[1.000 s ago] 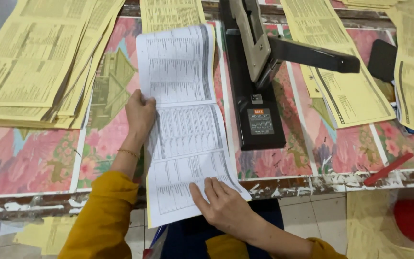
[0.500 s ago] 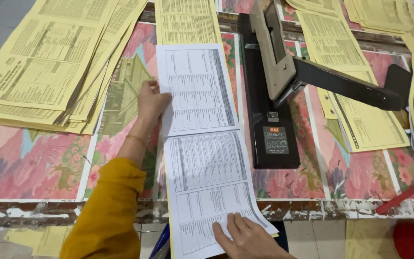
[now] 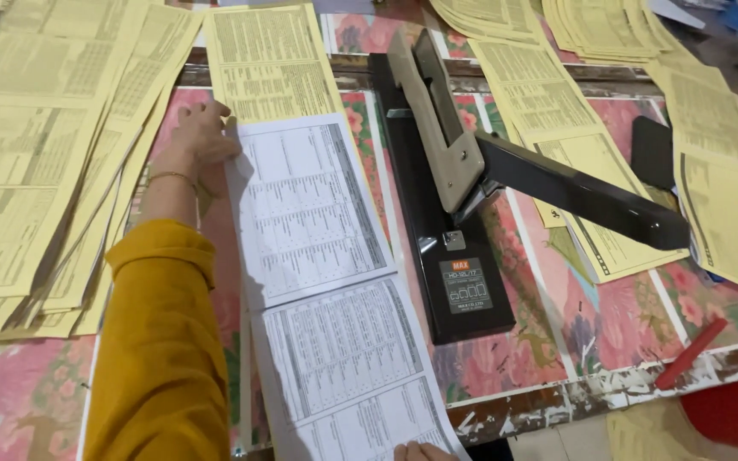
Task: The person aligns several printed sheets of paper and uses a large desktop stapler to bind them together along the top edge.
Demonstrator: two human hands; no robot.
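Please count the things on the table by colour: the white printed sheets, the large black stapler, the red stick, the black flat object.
White printed sheets: 1 set, folded
Large black long-arm stapler: 1
Red stick: 1
Black flat object: 1
Total: 4

left hand [image 3: 201, 132] slid up to the white sheet's [image 3: 318, 256] far corner

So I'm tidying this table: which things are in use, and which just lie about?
In use:
white printed sheets
left hand
right hand
big stapler

Lying about:
yellow sheet piles
red stick
black flat thing
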